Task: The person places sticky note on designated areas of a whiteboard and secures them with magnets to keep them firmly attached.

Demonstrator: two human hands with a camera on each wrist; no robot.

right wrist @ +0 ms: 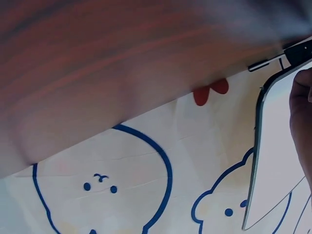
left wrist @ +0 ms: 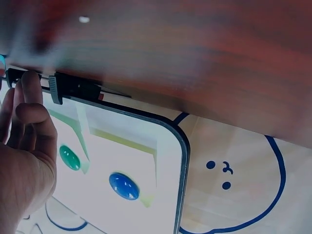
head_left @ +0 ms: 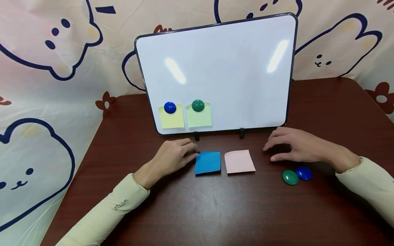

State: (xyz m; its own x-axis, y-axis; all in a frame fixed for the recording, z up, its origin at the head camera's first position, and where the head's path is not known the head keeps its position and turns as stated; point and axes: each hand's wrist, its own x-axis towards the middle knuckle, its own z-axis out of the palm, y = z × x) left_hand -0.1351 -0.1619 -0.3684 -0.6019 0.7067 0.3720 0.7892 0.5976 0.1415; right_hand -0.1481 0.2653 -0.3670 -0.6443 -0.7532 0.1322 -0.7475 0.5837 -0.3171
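Note:
A blue sticky note [head_left: 208, 163] and a pink sticky note [head_left: 239, 161] lie side by side on the table. My left hand [head_left: 175, 153] is at the blue note's left edge, its fingers loosely bent; whether they touch the paper I cannot tell. In the left wrist view this hand [left wrist: 27, 146] shows before the whiteboard's lower edge. To the right of the pink note hovers or rests my right hand [head_left: 297, 145], fingers relaxed and holding nothing. Below it lie a green magnet [head_left: 290, 177] and a blue magnet [head_left: 303, 173].
Behind the notes a whiteboard [head_left: 227, 75] leans upright on small black feet [head_left: 241, 133]. At its lower left, a blue magnet [head_left: 170, 107] holds a yellow note [head_left: 172, 120] and a green magnet [head_left: 198, 105] holds a green note [head_left: 199, 119]. A cartoon-printed cloth [head_left: 27, 89] hangs behind.

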